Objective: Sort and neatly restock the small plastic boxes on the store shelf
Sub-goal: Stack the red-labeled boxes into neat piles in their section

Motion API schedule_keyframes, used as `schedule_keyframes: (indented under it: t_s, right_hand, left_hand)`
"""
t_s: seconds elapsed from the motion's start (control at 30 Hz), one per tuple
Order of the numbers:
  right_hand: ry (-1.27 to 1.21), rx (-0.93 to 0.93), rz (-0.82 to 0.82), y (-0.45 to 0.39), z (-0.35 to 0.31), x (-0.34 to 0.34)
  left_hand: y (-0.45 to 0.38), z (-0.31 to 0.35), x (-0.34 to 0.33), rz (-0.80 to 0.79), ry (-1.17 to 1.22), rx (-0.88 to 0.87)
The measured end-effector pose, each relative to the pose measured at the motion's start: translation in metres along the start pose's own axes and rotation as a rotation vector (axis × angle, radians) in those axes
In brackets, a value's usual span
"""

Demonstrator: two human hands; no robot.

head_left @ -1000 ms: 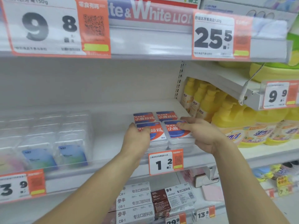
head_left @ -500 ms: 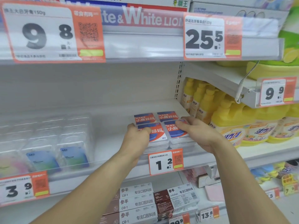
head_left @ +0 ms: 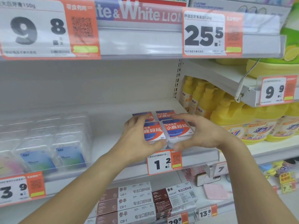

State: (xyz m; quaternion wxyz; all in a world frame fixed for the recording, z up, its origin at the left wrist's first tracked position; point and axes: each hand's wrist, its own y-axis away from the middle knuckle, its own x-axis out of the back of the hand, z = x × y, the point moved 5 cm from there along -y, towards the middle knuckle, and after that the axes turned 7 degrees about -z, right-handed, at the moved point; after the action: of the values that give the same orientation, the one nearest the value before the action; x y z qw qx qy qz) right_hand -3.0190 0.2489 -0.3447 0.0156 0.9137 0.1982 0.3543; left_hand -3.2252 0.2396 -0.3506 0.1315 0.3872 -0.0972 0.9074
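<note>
Small clear plastic boxes with red-and-blue labels stand in a two-by-two block on the white shelf (head_left: 113, 143), above the 1.2 price tag (head_left: 163, 162). The front-left box (head_left: 153, 131) and front-right box (head_left: 177, 128) sit side by side, with two more boxes (head_left: 164, 114) behind them. My left hand (head_left: 137, 136) cups the block's left side, fingers over the back-left box and thumb at the front. My right hand (head_left: 199, 135) cups the right side, thumb at the front edge. Both hands press on the stack; no box is lifted.
Clear blister packs (head_left: 48, 143) fill the left of the same shelf behind a clear front guard. Yellow detergent bottles (head_left: 234, 120) stand in the bay to the right. Toothpaste cartons (head_left: 129, 201) lie on the shelf below. The upper shelf edge carries large price tags (head_left: 203, 33).
Both hands have spread wider around the block: fingers reach farther back and thumbs come together at the front. The boxes sit squarer together. The camera has shifted slightly.
</note>
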Motion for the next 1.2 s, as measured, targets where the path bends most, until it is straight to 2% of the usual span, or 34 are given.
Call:
schedule_keyframes:
  t_s: [0.1, 0.37, 0.53, 0.7, 0.87, 1.2]
  right_hand:
    - [0.082, -0.028, 0.035, -0.004, 0.005, 0.002]
    - [0.107, -0.031, 0.046, -0.004, 0.003, 0.003]
    - [0.007, -0.016, 0.020, -0.003, -0.002, 0.002]
    - [-0.046, -0.038, -0.028, -0.010, -0.004, -0.006]
    - [0.001, -0.070, -0.080, -0.015, -0.008, -0.007]
    - [-0.137, -0.068, -0.097, -0.016, -0.003, 0.001]
  left_hand:
    - [0.002, -0.001, -0.006, -0.068, -0.096, -0.049]
    - [0.002, -0.005, -0.008, -0.036, -0.098, -0.102]
    - [0.006, -0.011, -0.007, 0.008, -0.011, -0.037]
    - [0.005, -0.017, -0.008, -0.089, 0.167, 0.019]
    - [0.002, -0.015, -0.010, -0.102, 0.176, 0.043]
    - [0.000, -0.021, -0.007, -0.137, 0.284, 0.043]
